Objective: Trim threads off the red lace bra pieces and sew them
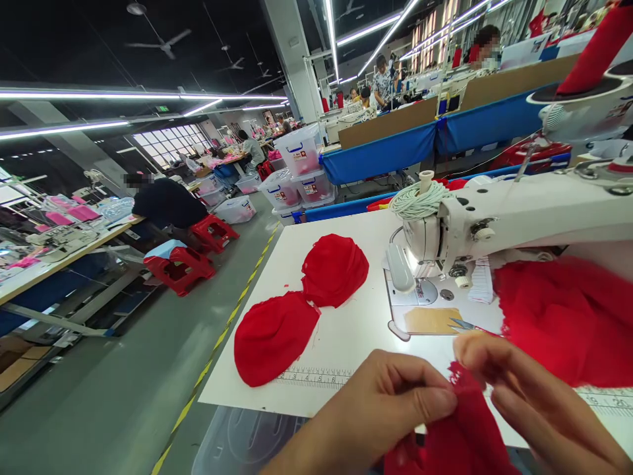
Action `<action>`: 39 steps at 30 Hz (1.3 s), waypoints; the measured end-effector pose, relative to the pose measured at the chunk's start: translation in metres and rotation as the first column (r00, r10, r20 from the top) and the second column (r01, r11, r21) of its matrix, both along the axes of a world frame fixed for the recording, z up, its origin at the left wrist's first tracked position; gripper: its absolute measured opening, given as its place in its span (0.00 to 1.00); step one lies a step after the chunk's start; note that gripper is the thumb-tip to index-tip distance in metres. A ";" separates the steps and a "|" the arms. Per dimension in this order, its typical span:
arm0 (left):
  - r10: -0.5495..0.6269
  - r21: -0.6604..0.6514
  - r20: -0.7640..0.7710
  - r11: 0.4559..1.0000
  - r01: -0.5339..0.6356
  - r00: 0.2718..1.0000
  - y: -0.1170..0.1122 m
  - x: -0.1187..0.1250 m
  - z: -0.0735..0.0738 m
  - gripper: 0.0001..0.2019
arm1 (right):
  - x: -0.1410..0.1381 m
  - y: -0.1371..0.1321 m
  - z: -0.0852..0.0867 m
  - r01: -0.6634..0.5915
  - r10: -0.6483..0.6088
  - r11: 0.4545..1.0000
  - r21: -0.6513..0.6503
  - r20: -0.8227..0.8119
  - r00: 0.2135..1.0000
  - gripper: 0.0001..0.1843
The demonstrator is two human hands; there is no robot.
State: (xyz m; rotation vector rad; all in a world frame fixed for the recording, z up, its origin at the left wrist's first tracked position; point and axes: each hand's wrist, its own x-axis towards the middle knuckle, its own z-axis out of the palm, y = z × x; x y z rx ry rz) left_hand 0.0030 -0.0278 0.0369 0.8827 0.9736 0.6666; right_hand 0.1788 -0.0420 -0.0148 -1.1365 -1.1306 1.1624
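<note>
My left hand [386, 402] pinches the edge of a red fabric piece [459, 435] at the near edge of the white sewing table [346, 330]. My right hand [534, 402] grips the same red fabric piece from the right, fingers closed on it. Two round red fabric stacks lie to the left on the table: the near red stack [274, 336] and the far red stack [335, 269]. The white sewing machine [494, 224] stands just beyond my hands. A heap of red cloth [564, 316] lies under its arm at the right.
A clear plastic bin [237, 442] sits below the table's near edge. A grey aisle with a yellow line [217, 343] runs at the left, with red stools [180, 267] and a seated person [165, 201]. Stacked clear bins [297, 171] and other workers sit further back.
</note>
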 end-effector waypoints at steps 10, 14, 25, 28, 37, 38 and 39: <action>0.082 -0.062 0.072 0.995 -0.078 0.994 0.051 0.001 -0.035 0.21 | -0.004 0.057 -0.036 0.104 -0.141 0.985 0.140 0.295 0.945 0.12; 0.105 0.018 0.081 0.994 -0.106 0.991 0.044 0.009 -0.036 0.17 | -0.012 0.048 -0.029 -0.009 -0.226 0.866 0.500 0.407 0.885 0.05; 0.081 0.083 0.147 0.992 -0.094 0.986 0.045 0.011 -0.039 0.17 | -0.020 0.057 -0.025 0.044 -0.422 0.785 0.618 0.481 0.768 0.10; 0.107 0.082 0.177 0.989 -0.123 0.978 0.049 0.011 -0.041 0.17 | -0.020 0.059 -0.026 0.054 -0.422 0.796 0.603 0.490 0.763 0.10; 0.251 0.015 0.182 0.966 -0.258 0.951 0.061 0.008 -0.060 0.16 | 0.043 0.057 -0.040 0.001 -0.470 0.827 0.562 0.689 0.552 0.04; 0.256 0.001 0.187 0.965 -0.261 0.948 0.061 0.007 -0.061 0.16 | 0.051 0.058 -0.045 -0.085 -0.482 0.827 0.556 0.777 0.405 0.07; 0.265 -0.012 0.190 0.963 -0.268 0.945 0.062 0.007 -0.062 0.17 | 0.057 0.060 -0.049 -0.155 -0.489 0.824 0.545 0.822 0.291 0.09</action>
